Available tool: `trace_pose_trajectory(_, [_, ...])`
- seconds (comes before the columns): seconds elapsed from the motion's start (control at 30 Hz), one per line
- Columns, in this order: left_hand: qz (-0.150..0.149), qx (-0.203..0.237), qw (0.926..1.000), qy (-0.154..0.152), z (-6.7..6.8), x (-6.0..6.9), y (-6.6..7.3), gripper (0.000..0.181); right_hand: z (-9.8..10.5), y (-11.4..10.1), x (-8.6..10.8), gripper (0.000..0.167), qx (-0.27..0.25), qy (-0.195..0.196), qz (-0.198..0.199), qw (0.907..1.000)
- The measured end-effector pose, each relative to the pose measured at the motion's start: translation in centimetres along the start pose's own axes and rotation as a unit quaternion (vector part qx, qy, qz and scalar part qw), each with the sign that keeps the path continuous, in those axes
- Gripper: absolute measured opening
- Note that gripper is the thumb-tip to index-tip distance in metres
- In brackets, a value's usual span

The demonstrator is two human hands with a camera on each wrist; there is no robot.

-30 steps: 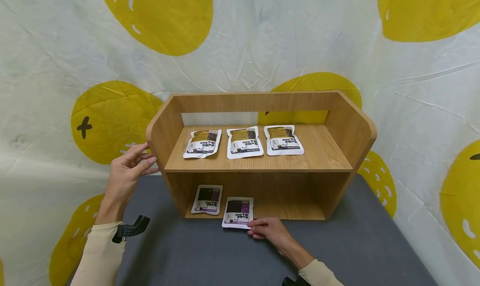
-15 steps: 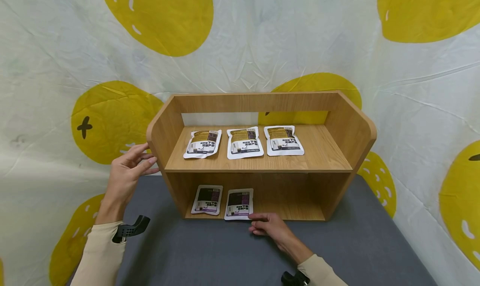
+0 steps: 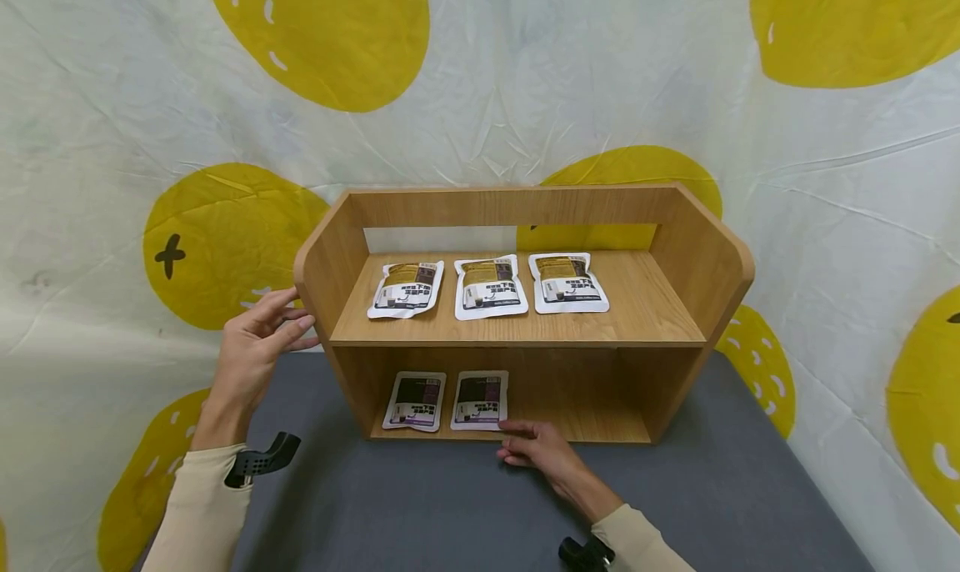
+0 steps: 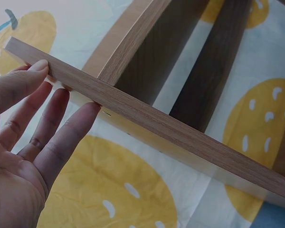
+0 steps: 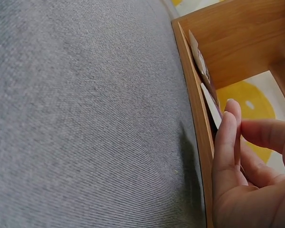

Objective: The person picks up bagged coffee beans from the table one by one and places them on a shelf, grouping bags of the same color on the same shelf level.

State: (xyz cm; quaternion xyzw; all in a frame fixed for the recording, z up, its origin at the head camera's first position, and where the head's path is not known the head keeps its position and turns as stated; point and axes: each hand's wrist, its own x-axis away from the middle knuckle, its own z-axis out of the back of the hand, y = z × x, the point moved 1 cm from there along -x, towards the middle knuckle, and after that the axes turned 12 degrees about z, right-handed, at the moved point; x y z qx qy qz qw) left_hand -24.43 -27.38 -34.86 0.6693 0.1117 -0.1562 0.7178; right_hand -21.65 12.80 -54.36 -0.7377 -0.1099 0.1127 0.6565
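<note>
My left hand [image 3: 253, 347] rests against the outer left side of a two-tier wooden shelf [image 3: 517, 330]. In the left wrist view its thumb touches the panel's edge [image 4: 133, 107] and the other fingertips meet the outer face. On the lower tier two white pouches with dark and purple labels lie flat: a left pouch [image 3: 415, 401] and a right pouch [image 3: 480, 400]. My right hand [image 3: 546, 457] is at the right pouch's lower right corner, fingertips touching it. In the right wrist view the fingers [image 5: 225, 147] partly hide that pouch's white edge [image 5: 210, 105].
Three white pouches with gold labels lie in a row on the upper tier: left [image 3: 406, 289], middle [image 3: 491, 287] and right [image 3: 567, 283]. The shelf stands on a grey cloth-covered table [image 3: 420, 505]. Behind hangs a pale sheet [image 3: 510, 80] with big yellow shapes.
The right pouch has slid back from overhanging the shelf's front edge to lying fully on the lower tier, level with its neighbour. My right hand has moved slightly forward; the left stays put.
</note>
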Motion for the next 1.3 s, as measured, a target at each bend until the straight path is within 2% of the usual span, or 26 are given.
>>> trace_pose_trajectory(0.23, [0.003, 0.002, 1.0, 0.003, -0.2, -0.1, 0.0, 0.048, 0.3, -0.7, 0.4, 0.047, 0.045, 0.019, 0.001, 0.9988])
trace_pose_trajectory(0.37, [-0.001, 0.01, 0.9999, -0.001, -0.2, -0.2, 0.1, 0.048, 0.4, -1.2, 0.7, 0.045, 0.081, 0.018, 0.01, 0.9965])
trace_pose_trajectory(0.6, [-0.001, 0.019, 0.9998, -0.002, -0.3, -0.3, 0.0, 0.048, 0.4, -2.6, 1.4, 0.045, 0.106, 0.009, 0.036, 0.9937])
trace_pose_trajectory(0.7, [-0.002, 0.015, 0.9999, -0.002, -0.3, -0.3, -0.1, 0.048, 0.4, -3.1, 1.6, 0.045, 0.106, -0.008, 0.047, 0.9932])
trace_pose_trajectory(0.87, [0.002, 0.015, 0.9999, 0.0, -0.1, -0.1, -0.4, 0.045, 0.5, -4.1, 1.9, 0.047, 0.119, -0.066, 0.069, 0.9882])
trace_pose_trajectory(1.1, [0.033, -0.016, 0.9992, 0.016, 0.2, 1.4, -1.2, 0.033, 0.8, -6.0, 2.4, 0.046, 0.159, -0.11, 0.089, 0.977])
trace_pose_trajectory(1.3, [0.044, -0.036, 0.9984, 0.006, 0.2, 3.6, -2.2, 0.023, 1.2, -8.2, 3.0, 0.041, 0.223, -0.134, 0.13, 0.9567])
